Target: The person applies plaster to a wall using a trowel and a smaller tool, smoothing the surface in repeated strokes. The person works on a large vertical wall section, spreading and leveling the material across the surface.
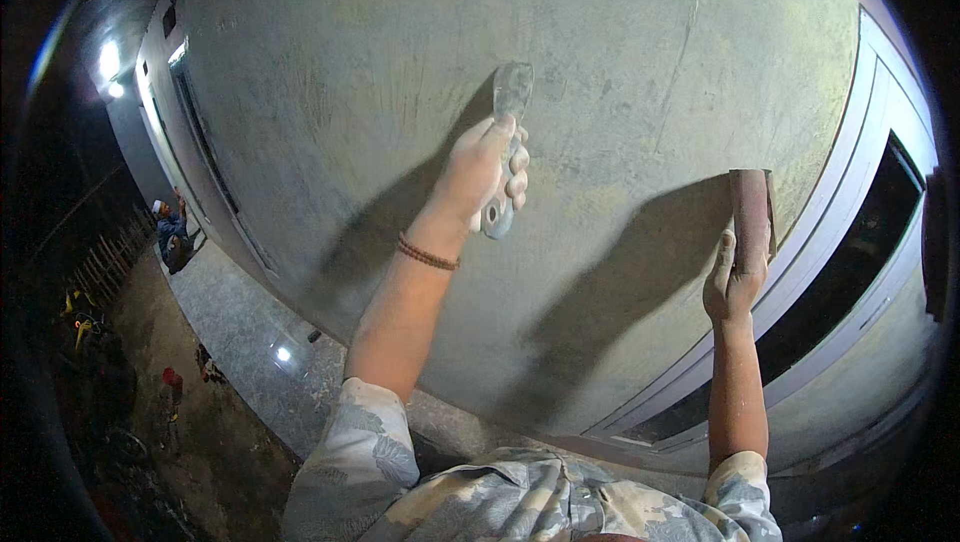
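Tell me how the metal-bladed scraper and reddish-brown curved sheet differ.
The metal-bladed scraper sits in the left grip, the reddish-brown curved sheet in the right grip. The scraper has a pale, holed handle; the sheet shows none. Both point upward before the greenish wall.

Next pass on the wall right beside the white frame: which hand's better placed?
Probably the right hand: it's right by the white frame, gripping a reddish-brown, sandpaper-like block. The left hand grips a scraper noticeably farther from that edge.
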Demonstrator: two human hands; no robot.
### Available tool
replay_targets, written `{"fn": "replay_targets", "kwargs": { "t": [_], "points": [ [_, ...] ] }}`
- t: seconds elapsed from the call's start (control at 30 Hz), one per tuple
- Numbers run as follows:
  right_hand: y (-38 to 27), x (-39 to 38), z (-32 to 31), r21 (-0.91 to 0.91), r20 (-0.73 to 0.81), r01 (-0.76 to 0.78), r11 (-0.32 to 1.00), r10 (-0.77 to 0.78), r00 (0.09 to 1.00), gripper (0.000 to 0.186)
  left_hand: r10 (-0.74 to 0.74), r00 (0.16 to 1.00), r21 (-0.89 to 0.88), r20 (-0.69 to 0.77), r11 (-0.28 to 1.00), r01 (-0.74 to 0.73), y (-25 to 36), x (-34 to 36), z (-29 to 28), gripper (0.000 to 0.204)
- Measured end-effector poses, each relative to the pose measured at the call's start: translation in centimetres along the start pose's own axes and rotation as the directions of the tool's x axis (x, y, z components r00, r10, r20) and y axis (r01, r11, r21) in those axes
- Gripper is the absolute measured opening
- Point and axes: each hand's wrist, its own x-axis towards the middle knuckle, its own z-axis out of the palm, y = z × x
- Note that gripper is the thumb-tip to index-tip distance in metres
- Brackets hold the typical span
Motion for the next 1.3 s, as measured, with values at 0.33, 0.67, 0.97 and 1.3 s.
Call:
{"fn": "replay_targets", "kwargs": {
  "t": [0.33, 0.67, 0.97, 1.3],
  "points": [
    [-0.7, -0.5, 0.4, 0.023, -0.009, -0.012, 1.000, 0.013, 1.000, 0.047, 0.001, 0.998, -0.107, 0.058, 0.994, 0.006, -1.0, -0.5, -2.4, 0.031],
    [-1.4, -2.4, -0.7, 0.002, 0.020, -0.098, 0.995, 0.098, 0.995, 0.048, -0.031, 0.998, -0.169, -0.049, 0.985, 0.022, -0.4, -0.2, -4.6, 0.029],
    [-3.6, 0.2, 1.1, 0.032, 0.026, 0.049, 0.998, -0.050, 0.998, 0.044, -0.053, 0.996, -0.142, -0.074, 0.989, 0.042, 0.1, -0.1, -5.2, 0.028],
    [-7.1, 11.7, 8.8, -0.113, 0.185, 0.400, 0.909, -0.377, 0.908, 0.061, -0.006, 1.000, -0.178, 0.000, 0.984, 0.006, 0.4, 0.0, -6.1, 0.030]
  ]
}}
